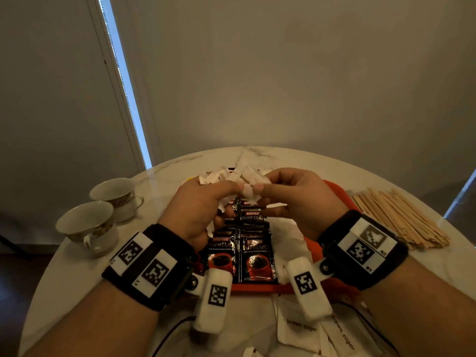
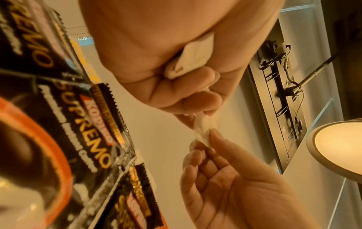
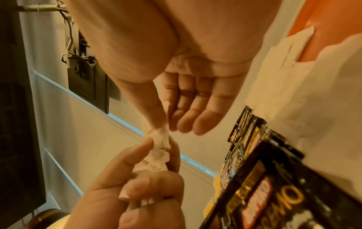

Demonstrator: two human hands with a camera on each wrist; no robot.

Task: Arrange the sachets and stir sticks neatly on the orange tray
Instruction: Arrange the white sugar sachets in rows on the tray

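Both hands are raised above the orange tray [image 1: 337, 191], working one white brown-sugar sachet [image 1: 251, 182] between them. The left hand [image 1: 203, 210] is closed round a bunch of white sachets, thumb and forefinger pinching the top one. The right hand [image 1: 296, 199] pinches that sachet's opposite edge between thumb and forefinger, its other fingers relaxed and spread, as the right wrist view shows. Likely purpose: peeling one sachet off the bunch, or squaring it up, before laying it down.

On the tray: black coffee sachets [image 1: 240, 251] in overlapping rows down the middle; white sachets beside them.

Loose brown-sugar sachets [image 1: 301, 328] lie on the marble table [image 1: 77, 274] nearer the person, off the tray. Stir sticks [image 1: 401, 217] sit heaped to the right, not yet on the tray. Two cups [image 1: 103, 212] stand to the left.
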